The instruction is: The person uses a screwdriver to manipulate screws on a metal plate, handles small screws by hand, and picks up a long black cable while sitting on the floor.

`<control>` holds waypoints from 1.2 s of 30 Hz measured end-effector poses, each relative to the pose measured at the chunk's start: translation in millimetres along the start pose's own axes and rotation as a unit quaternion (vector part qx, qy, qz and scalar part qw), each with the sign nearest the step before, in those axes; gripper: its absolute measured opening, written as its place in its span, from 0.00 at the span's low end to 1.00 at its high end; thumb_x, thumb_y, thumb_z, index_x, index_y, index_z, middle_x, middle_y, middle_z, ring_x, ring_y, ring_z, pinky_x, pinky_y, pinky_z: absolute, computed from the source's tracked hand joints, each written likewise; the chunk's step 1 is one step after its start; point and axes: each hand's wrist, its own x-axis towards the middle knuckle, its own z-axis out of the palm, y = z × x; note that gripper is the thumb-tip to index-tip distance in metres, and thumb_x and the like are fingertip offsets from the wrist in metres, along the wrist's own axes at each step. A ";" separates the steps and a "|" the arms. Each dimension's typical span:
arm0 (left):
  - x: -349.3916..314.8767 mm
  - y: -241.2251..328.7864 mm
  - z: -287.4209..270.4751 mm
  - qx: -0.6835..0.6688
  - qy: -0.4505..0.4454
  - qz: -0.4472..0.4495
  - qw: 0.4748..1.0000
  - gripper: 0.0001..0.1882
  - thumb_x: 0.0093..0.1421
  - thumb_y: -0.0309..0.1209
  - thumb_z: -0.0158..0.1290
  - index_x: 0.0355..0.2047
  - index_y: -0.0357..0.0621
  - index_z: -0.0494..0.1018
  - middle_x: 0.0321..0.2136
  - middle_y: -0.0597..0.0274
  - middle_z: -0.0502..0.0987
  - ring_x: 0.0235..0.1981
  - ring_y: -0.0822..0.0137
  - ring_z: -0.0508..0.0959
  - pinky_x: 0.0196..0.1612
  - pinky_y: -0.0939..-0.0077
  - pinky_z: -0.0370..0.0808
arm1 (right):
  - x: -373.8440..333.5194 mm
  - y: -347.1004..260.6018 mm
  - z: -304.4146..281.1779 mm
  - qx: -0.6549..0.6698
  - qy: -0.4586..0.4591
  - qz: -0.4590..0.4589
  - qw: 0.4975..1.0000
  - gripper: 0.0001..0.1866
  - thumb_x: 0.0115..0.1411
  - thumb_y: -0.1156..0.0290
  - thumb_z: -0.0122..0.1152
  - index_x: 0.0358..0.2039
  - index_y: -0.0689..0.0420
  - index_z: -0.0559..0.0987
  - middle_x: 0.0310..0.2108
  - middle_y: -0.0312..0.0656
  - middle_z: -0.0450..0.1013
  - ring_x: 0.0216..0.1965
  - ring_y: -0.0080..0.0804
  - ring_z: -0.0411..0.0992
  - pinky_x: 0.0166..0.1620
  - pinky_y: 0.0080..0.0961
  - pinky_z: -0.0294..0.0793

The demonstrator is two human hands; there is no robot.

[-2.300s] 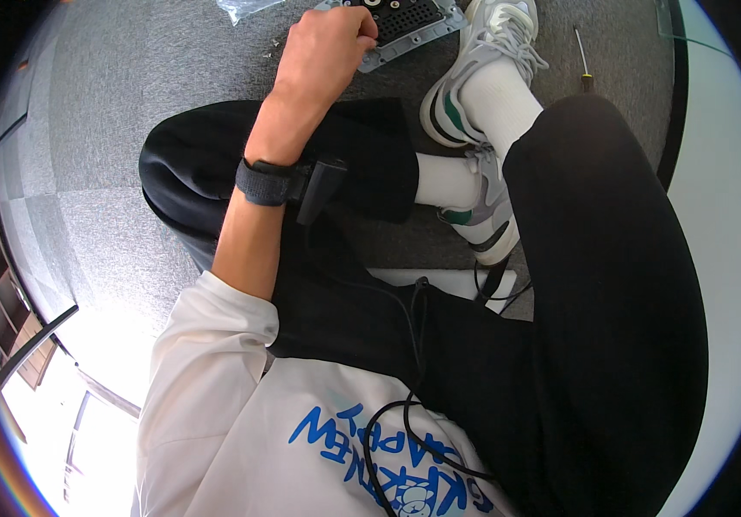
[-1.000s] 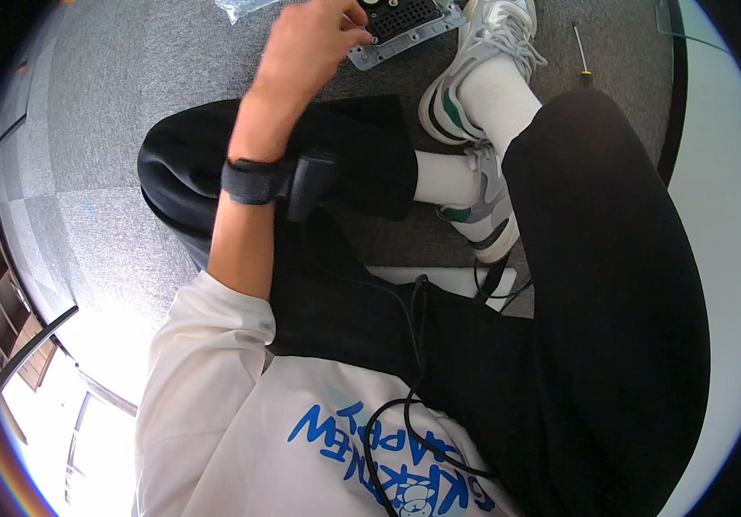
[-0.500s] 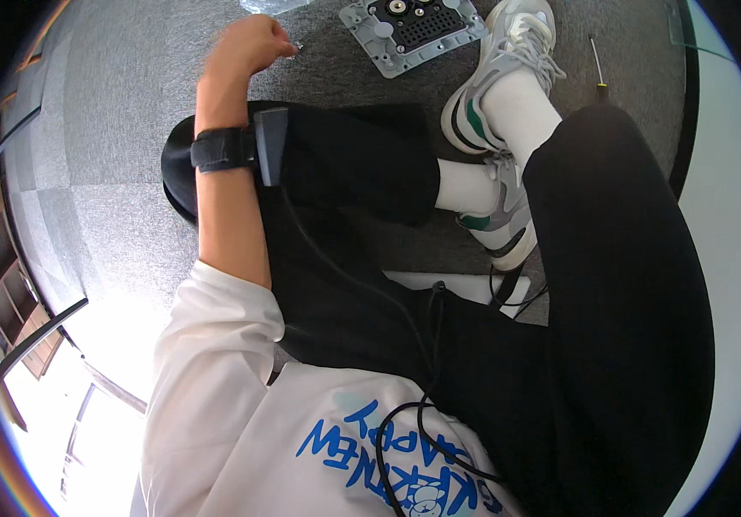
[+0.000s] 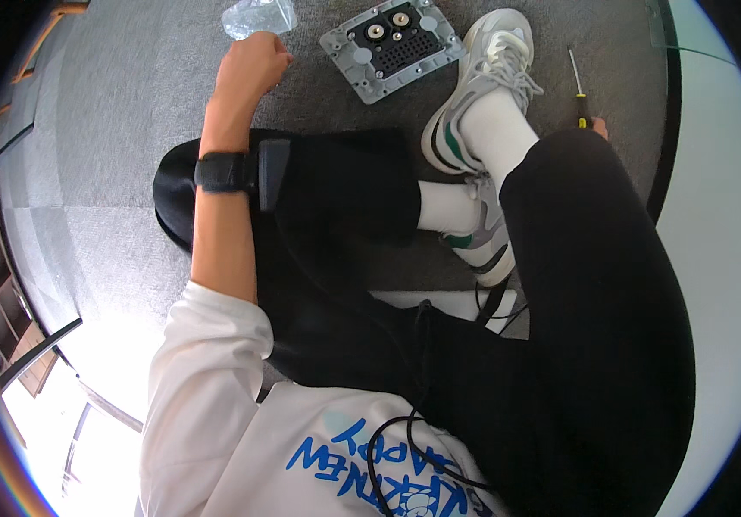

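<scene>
My left hand [image 4: 254, 67] is closed in a loose fist above the carpet, past my left knee. Its fingers curl inward, so whatever they may hold is hidden. Just beyond the knuckles lies a clear plastic bag [image 4: 258, 15]. To the right of this hand, a grey metal plate with a black centre panel and two brass-coloured round fittings [image 4: 393, 50] rests on the carpet. Only a bit of my right hand [image 4: 600, 127] shows past my right knee, beside the handle of a black-and-yellow screwdriver [image 4: 582, 108]. My knee hides the rest of that hand.
My sneakers [image 4: 495, 65] stand close to the plate's right edge. A white panel [image 4: 724, 258] with a glass edge runs along the right side. Dark cables [image 4: 372, 439] hang across my shirt. Wooden shelving [image 4: 8, 302] stands far left.
The view has shifted, bringing more of the bag and plate into sight. My left hand has moved near the bag. Part of my right hand has appeared by the screwdriver's handle.
</scene>
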 end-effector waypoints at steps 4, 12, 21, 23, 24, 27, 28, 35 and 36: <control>-19.7 37.1 -28.7 -0.087 0.032 0.040 0.995 0.14 0.62 0.40 0.62 0.39 0.43 0.83 0.33 0.55 0.84 0.35 0.59 0.84 0.41 0.66 0.78 | -11.2 0.5 -9.6 -0.034 0.009 -0.019 0.999 0.34 0.60 0.56 0.71 0.61 0.55 0.68 0.61 0.53 0.64 0.61 0.53 0.67 0.64 0.50 0.63; -42.5 106.1 -57.4 -0.226 0.033 0.184 0.956 0.12 0.64 0.38 0.63 0.38 0.41 0.82 0.29 0.63 0.82 0.33 0.74 0.80 0.38 0.76 0.76 | -17.7 -96.5 -118.0 0.215 0.008 -0.217 0.952 0.22 0.64 0.61 0.66 0.57 0.54 0.78 0.49 0.46 0.78 0.51 0.40 0.77 0.56 0.38 0.74; -71.9 142.5 -58.4 -0.389 -0.024 0.202 0.898 0.09 0.65 0.32 0.63 0.39 0.39 0.82 0.31 0.64 0.83 0.34 0.76 0.80 0.41 0.79 0.77 | -114.4 -280.2 -172.1 0.183 -0.242 -0.568 0.765 0.11 0.65 0.75 0.63 0.48 0.59 0.80 0.37 0.41 0.78 0.39 0.27 0.76 0.43 0.25 0.76; -72.5 148.6 -59.4 -0.409 -0.068 0.147 0.898 0.09 0.65 0.31 0.63 0.41 0.38 0.82 0.33 0.62 0.83 0.36 0.75 0.81 0.44 0.78 0.78 | -107.9 -284.6 -168.9 0.190 -0.228 -0.578 0.760 0.09 0.64 0.76 0.63 0.45 0.60 0.80 0.33 0.41 0.78 0.35 0.28 0.76 0.40 0.25 0.76; -72.5 148.5 -57.8 -0.408 -0.069 0.147 0.898 0.09 0.65 0.31 0.63 0.41 0.38 0.82 0.33 0.62 0.83 0.36 0.75 0.81 0.44 0.78 0.78 | -104.4 -287.4 -168.7 0.175 -0.243 -0.574 0.762 0.09 0.64 0.76 0.63 0.44 0.60 0.81 0.32 0.40 0.78 0.34 0.27 0.76 0.40 0.24 0.76; -69.1 144.9 -47.0 -0.465 -0.069 0.145 0.871 0.10 0.66 0.30 0.62 0.43 0.37 0.82 0.35 0.60 0.84 0.39 0.73 0.83 0.47 0.78 0.79 | -104.1 -301.8 -181.7 0.155 -0.286 -0.536 0.779 0.09 0.61 0.77 0.64 0.42 0.63 0.82 0.32 0.45 0.80 0.33 0.29 0.79 0.39 0.25 0.77; -66.5 141.0 -42.5 -0.496 -0.077 0.159 0.850 0.11 0.67 0.30 0.60 0.46 0.36 0.82 0.37 0.59 0.84 0.40 0.72 0.83 0.48 0.78 0.79 | -104.8 -305.2 -184.9 0.150 -0.313 -0.501 0.793 0.09 0.59 0.78 0.65 0.41 0.66 0.82 0.32 0.50 0.82 0.33 0.33 0.82 0.39 0.26 0.78; -45.4 118.5 -32.5 -0.567 -0.099 0.191 0.795 0.15 0.73 0.30 0.50 0.54 0.40 0.79 0.45 0.58 0.83 0.47 0.70 0.82 0.54 0.75 0.77 | -72.6 -304.9 -161.3 0.209 -0.345 -0.470 0.785 0.06 0.63 0.78 0.62 0.39 0.67 0.82 0.29 0.41 0.81 0.32 0.25 0.79 0.38 0.23 0.78; -40.9 109.6 -29.3 -0.561 -0.077 0.182 0.804 0.15 0.73 0.32 0.49 0.55 0.41 0.79 0.45 0.61 0.83 0.47 0.70 0.81 0.55 0.73 0.76 | -59.1 -301.2 -145.3 0.210 -0.369 -0.445 0.788 0.05 0.63 0.78 0.62 0.38 0.66 0.82 0.29 0.40 0.81 0.32 0.24 0.79 0.38 0.23 0.79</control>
